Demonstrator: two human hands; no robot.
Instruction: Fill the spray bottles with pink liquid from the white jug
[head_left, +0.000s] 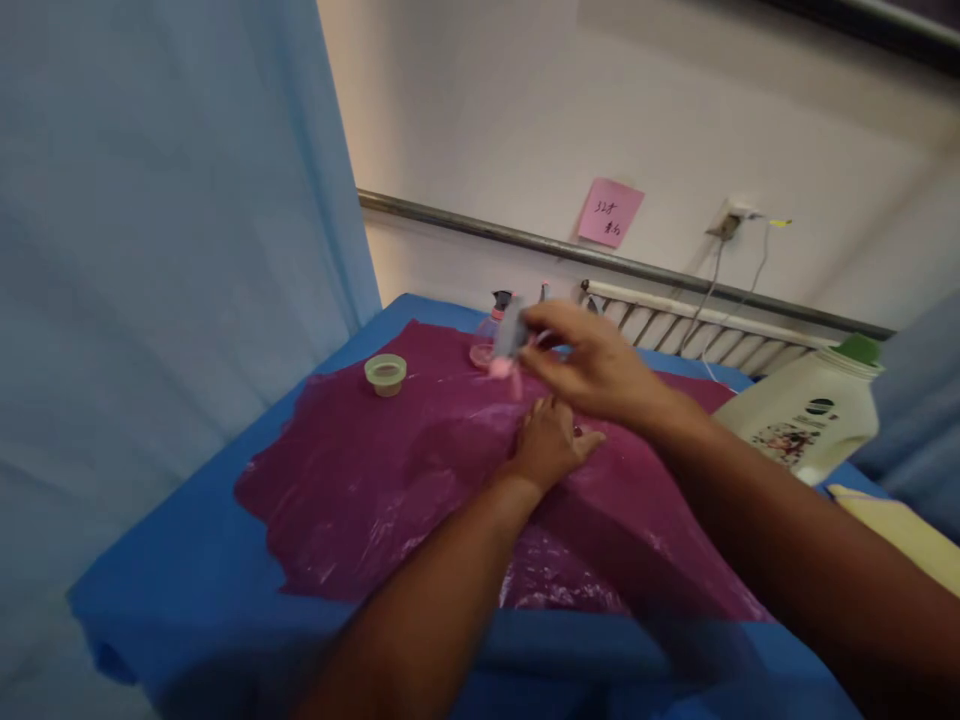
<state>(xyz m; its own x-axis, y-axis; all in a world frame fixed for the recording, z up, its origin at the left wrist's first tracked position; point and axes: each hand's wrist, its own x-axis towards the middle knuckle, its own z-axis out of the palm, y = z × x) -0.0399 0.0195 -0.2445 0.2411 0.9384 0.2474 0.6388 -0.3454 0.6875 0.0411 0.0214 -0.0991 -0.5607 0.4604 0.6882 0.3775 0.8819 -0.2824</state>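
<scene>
Item: one grey-and-pink piece (511,328), apparently a spray head, motion-blurred, in the air above the sheet. Right hand (589,360): grip pinching that piece between thumb and fingers, raised above the other hand, seemingly to keep it clear of the surface.

Left hand (551,440): low on the sheet, fingers curled, thumb out to the side; whether it closes on anything I cannot tell from where I stand. Its low position suggests steadying.

Directly behind the piece: one clear bottle (483,340), upright, pink collar, dark top, probably set back to leave working room.

Left of the hands: one pale green cup (386,375), upright, well apart.

Beneath: one purple plastic sheet (352,470), wrinkled, spread over the blue-covered counter (187,530), presumably against drips.

Right side: one cream jug (806,425), green cap, behind the right forearm; yellow cloth (900,530) nearby.

Wall: pink note (609,212), handwritten, above a metal rail (480,228).
</scene>
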